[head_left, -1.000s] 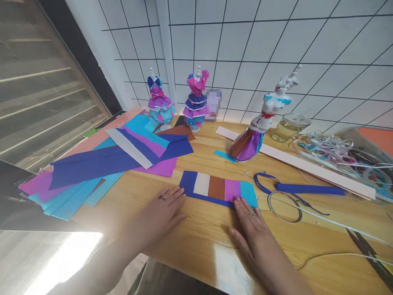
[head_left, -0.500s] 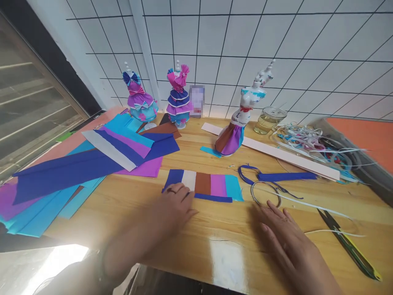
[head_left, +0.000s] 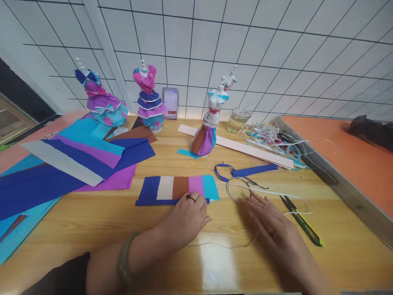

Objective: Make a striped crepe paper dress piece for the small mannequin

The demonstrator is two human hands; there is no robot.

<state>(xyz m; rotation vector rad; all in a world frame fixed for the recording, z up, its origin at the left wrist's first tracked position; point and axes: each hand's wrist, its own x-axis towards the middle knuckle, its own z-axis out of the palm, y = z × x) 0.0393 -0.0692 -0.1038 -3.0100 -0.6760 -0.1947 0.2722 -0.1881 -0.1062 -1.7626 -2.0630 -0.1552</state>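
A panel of blue, white, brown, purple and turquoise stripes, apparently crepe paper (head_left: 166, 187), lies flat with a narrow dark blue strip (head_left: 153, 202) along its near edge. My left hand (head_left: 188, 217) rests over that edge toward the right end. Its fingers are together and bent down onto the strip; their tips are hidden and the thumb points right. My right hand (head_left: 273, 229) lies nearly flat with outstretched fingers, holding nothing, its fingertips beside a thin ring (head_left: 238, 190). A thin thread (head_left: 221, 245) runs over the table between both hands.
Scissors (head_left: 303, 223) lie right of my right hand. Behind are a folded blue strip (head_left: 254, 170), a pale pink strip (head_left: 254, 150), a partly dressed mannequin (head_left: 211, 114), a glass jar (head_left: 238, 121) and tangled ribbons (head_left: 270, 137). Coloured sheets (head_left: 70, 164) cover the left; two dressed mannequins (head_left: 149, 98) stand behind.
My left hand has slid right along the panel's near edge, uncovering its left end, and its fingers are more bent. The view has turned right. My right hand stays near the ring.
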